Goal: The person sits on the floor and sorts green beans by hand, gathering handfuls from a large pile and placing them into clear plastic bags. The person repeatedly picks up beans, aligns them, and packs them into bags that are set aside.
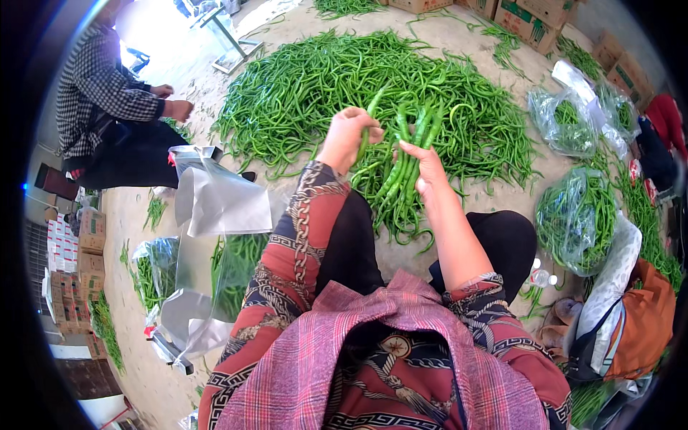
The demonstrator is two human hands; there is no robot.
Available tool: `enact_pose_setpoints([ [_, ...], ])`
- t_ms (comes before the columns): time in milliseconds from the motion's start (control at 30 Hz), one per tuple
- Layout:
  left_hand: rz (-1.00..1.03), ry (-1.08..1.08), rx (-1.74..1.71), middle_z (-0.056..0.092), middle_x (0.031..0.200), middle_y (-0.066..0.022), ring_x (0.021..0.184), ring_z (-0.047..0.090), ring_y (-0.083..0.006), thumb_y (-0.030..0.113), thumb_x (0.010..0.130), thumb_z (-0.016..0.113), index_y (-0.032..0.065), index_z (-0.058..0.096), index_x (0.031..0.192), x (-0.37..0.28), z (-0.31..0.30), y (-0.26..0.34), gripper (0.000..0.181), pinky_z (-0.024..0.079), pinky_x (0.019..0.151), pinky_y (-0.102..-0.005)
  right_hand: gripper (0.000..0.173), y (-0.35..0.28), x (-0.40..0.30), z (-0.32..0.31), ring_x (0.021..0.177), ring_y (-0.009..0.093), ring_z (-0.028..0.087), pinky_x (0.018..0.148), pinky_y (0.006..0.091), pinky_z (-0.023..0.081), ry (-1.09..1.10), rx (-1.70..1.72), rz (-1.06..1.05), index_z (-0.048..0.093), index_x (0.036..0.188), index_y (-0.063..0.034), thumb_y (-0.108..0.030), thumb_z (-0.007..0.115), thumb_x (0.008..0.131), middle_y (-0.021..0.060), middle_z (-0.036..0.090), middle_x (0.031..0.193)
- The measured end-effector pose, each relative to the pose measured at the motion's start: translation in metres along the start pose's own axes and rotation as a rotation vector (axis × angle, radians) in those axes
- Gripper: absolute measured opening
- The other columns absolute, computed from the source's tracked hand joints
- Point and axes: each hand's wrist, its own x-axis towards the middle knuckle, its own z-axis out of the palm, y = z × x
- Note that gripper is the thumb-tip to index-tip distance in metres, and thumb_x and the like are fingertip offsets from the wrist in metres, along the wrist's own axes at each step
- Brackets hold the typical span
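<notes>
A broad pile of long green chili peppers (301, 80) lies on the floor before me. My right hand (424, 166) grips a bunch of green peppers (400, 177), with the thumb across its front. The bunch stands roughly upright over the near edge of the pile, its lower ends fanning out. Close by on the left, my left hand (352, 134) holds a single long pepper (374, 102) that points up and away from me. A small gap separates the two hands. Parts of the held peppers are hidden behind my fingers.
At my left, a metal frame (161, 344) holds a clear plastic bag (199, 269) with peppers inside. Filled clear bags (583, 220) stand on the right. Cardboard boxes (529, 24) are stacked at the back. A person (113, 97) in a checked sleeve sits at the left.
</notes>
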Motion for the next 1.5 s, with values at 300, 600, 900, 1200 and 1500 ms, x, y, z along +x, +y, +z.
enact_pose_setpoints([
  [300, 0.931, -0.214, 1.451, 0.062, 0.112, -0.007, 0.122, 0.05, -0.0282, -0.001, 0.07, 0.06, 0.0135, 0.07, 0.088, -0.023, -0.012, 0.007, 0.026, 0.032, 0.107, -0.0488, 0.023, -0.04, 0.013, -0.042, 0.073, 0.025, 0.068, 0.068, 0.0376, 0.057, -0.009, -0.11, 0.059, 0.063, 0.097, 0.0031, -0.009, 0.066, 0.077, 0.0121, 0.068, 0.081],
  [600, 0.958, -0.205, 1.206, 0.055, 0.096, -0.0106, 0.082, 0.061, -0.031, -0.001, 0.076, 0.058, 0.0076, 0.057, 0.1, -0.042, 0.023, 0.004, 0.025, 0.052, 0.067, -0.0401, 0.03, -0.02, -0.019, 0.009, 0.076, 0.019, 0.067, 0.07, 0.0347, 0.057, -0.187, -0.073, 0.125, 0.063, 0.103, -0.0027, 0.002, 0.07, 0.074, 0.0063, 0.067, 0.09],
  [900, 0.218, -0.118, 0.331, 0.062, 0.109, -0.0081, 0.101, 0.061, -0.016, 0.026, 0.092, 0.064, 0.0013, 0.053, 0.116, -0.05, 0.02, 0.002, 0.036, 0.048, 0.089, -0.0309, 0.034, -0.024, -0.026, 0.015, 0.074, 0.02, 0.065, 0.069, 0.0327, 0.055, -0.206, -0.136, -0.015, 0.062, 0.103, 0.0012, 0.005, 0.064, 0.069, 0.0082, 0.066, 0.087],
  [1200, 0.026, -0.181, -0.315, 0.059, 0.119, -0.0068, 0.104, 0.058, -0.0139, 0.042, 0.093, 0.062, 0.0012, 0.043, 0.137, -0.091, 0.038, 0.009, 0.063, 0.048, 0.088, -0.0298, 0.046, -0.026, -0.049, 0.046, 0.091, 0.019, 0.063, 0.084, 0.0334, 0.05, -0.402, -0.236, 0.064, 0.061, 0.113, -0.0018, -0.003, 0.07, 0.068, 0.0065, 0.066, 0.1],
  [1500, -0.202, -0.493, -0.173, 0.057, 0.123, -0.0093, 0.109, 0.055, -0.0148, 0.048, 0.094, 0.057, -0.001, 0.047, 0.135, -0.119, -0.014, 0.008, 0.065, 0.043, 0.096, -0.03, 0.041, -0.011, -0.071, 0.069, 0.086, 0.014, 0.062, 0.081, 0.0302, 0.049, -0.488, -0.565, -0.19, 0.063, 0.108, -0.0017, -0.013, 0.075, 0.071, 0.0031, 0.066, 0.098],
])
